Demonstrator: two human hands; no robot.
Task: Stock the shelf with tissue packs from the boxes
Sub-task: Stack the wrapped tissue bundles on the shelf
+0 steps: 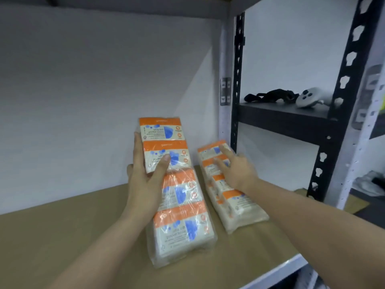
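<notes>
Two long tissue packs are on the brown shelf board (62, 236) so far, lying side by side toward its right end. The left tissue pack (177, 197) has its near end on the board and its far end lifted, tilted up toward the white back wall (93, 90). The right tissue pack (231, 197) lies flat, angled toward the grey upright (224, 59) and just beside the first, with a narrow gap between them.

The left hand (145, 178) holds the raised half of the left pack: the thumb lies across the printed face and the fingers wrap along the far left edge and behind it, so this grip is curled round the pack. The right hand (235, 170) rests on top of the right pack with the fingers straight and slightly spread, pressing rather than clasping.

As a judgement, stocking is at an early stage. Most of the board to the left is bare, the tilted pack is not yet settled, and no boxes are in view.

On the neighbouring black shelf (281, 113) lie a white controller (308, 99) and a black strap (270, 95).
</notes>
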